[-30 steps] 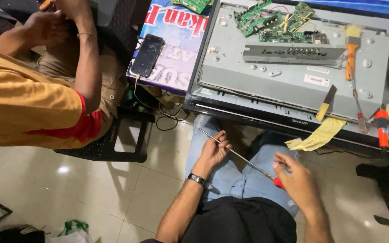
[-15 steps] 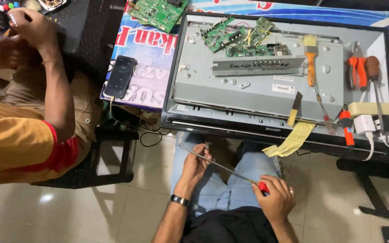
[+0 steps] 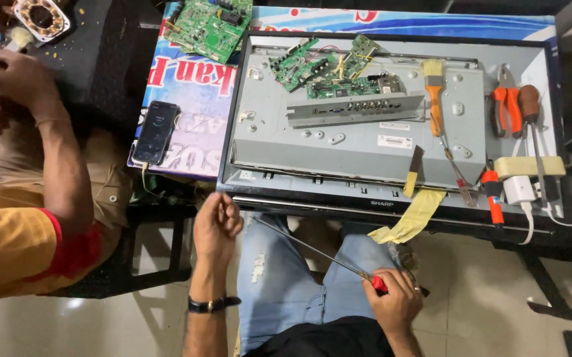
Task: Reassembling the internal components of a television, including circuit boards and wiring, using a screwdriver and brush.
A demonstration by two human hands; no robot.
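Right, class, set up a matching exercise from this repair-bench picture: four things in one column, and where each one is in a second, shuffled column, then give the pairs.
Things:
1. screwdriver
2. phone
3. paintbrush
4. pliers

Places:
A. on the grey metal back panel, right of the circuit boards
B. held by its red handle in the right hand, shaft tip at the left hand
C. at the right edge of the screen frame, beside a brown-handled tool
D. on the printed banner, left of the frame

Pairs: 1-B, 2-D, 3-A, 4-C
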